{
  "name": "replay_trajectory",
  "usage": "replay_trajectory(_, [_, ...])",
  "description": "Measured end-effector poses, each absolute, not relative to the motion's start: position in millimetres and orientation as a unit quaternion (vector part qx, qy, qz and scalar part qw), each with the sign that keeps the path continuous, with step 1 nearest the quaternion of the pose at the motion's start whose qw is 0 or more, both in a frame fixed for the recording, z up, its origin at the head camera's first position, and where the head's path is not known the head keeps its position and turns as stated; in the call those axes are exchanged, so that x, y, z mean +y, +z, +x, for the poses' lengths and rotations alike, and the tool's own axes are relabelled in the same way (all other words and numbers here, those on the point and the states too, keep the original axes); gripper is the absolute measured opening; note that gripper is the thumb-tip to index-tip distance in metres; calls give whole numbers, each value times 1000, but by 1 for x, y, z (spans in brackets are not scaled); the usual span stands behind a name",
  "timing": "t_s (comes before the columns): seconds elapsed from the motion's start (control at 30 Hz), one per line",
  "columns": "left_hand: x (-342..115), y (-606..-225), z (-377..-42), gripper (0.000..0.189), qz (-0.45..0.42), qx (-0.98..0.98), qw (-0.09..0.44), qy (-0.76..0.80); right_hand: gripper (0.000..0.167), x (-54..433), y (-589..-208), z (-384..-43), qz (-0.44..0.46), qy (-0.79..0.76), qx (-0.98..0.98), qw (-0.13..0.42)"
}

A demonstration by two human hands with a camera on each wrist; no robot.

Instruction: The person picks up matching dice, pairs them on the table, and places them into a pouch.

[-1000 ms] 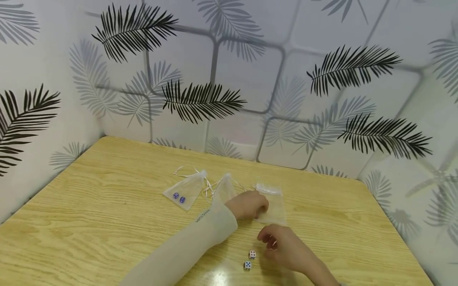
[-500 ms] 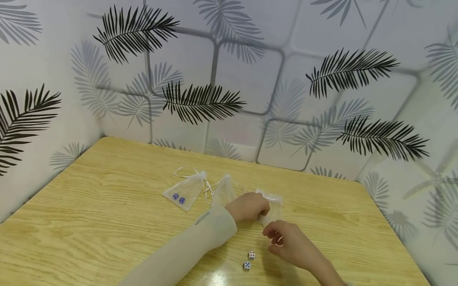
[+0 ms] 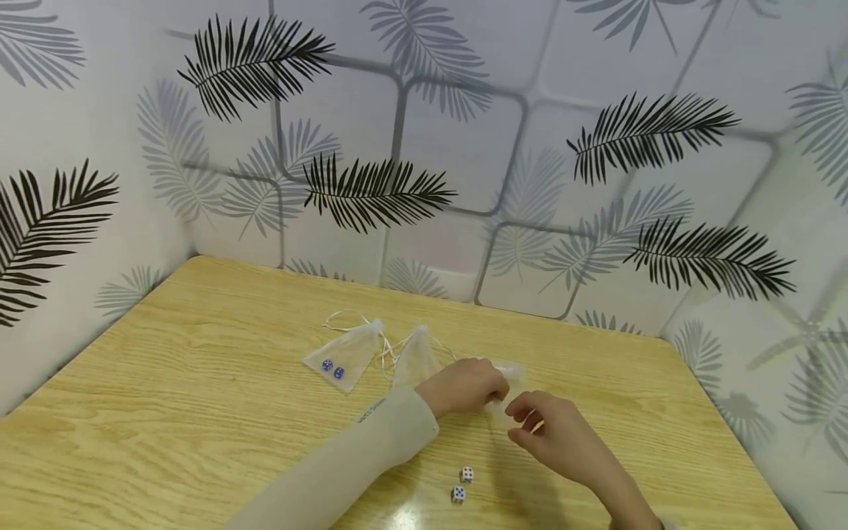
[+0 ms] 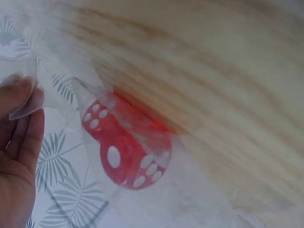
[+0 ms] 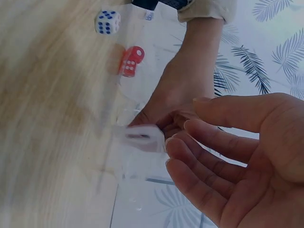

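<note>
In the head view my left hand (image 3: 467, 384) grips a clear plastic bag (image 3: 509, 370); its far part shows past the knuckles. The left wrist view has the fingers pinching the clear film (image 4: 23, 102). My right hand (image 3: 563, 440) is beside it, fingers loosely bent with nothing between them, fingertips close to the film edge (image 5: 147, 142) in the right wrist view. Two red dice (image 4: 130, 154) show through the sheer middle bag (image 3: 416, 357), partly behind my left wrist. Two white dice (image 3: 467, 474) lie on the table, nearer to me.
A sheer drawstring bag (image 3: 358, 346) with two blue dice (image 3: 333, 369) lies at the left, its white cords meeting those of the middle bag. Leaf-patterned wall covering (image 3: 437, 243) rises behind the wooden table (image 3: 199, 383).
My left hand has shifted slightly right, and the plastic bag, flat before, is now bent up towards my right hand. The right hand has moved right and farther from me. The dice stay put.
</note>
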State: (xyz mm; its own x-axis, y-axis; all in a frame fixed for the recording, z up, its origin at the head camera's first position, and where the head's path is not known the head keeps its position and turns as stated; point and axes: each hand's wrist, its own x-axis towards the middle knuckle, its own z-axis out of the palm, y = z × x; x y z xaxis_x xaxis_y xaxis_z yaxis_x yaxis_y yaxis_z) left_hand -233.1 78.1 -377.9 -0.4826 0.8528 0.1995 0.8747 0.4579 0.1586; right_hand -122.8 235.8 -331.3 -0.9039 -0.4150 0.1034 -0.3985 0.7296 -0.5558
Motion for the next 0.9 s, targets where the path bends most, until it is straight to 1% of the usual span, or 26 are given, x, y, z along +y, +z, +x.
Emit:
replay_trajectory(0.1, [77, -376, -230, 16, -505, -856, 65, -93, 16, 239, -329, -126, -217, -293, 931, 2])
replay_trajectory(0.33, [71, -369, -223, 19, -498, -861, 69, -77, 14, 241, -327, -130, -208, -284, 935, -48])
replay_trajectory(0.7, [59, -367, -219, 16, -506, -854, 97, -76, 17, 242, -323, -141, -173, -278, 941, -83])
replay_trajectory(0.9, [51, -366, -216, 20, -500, -857, 117, -52, 22, 239, -321, -145, -157, -292, 938, -99])
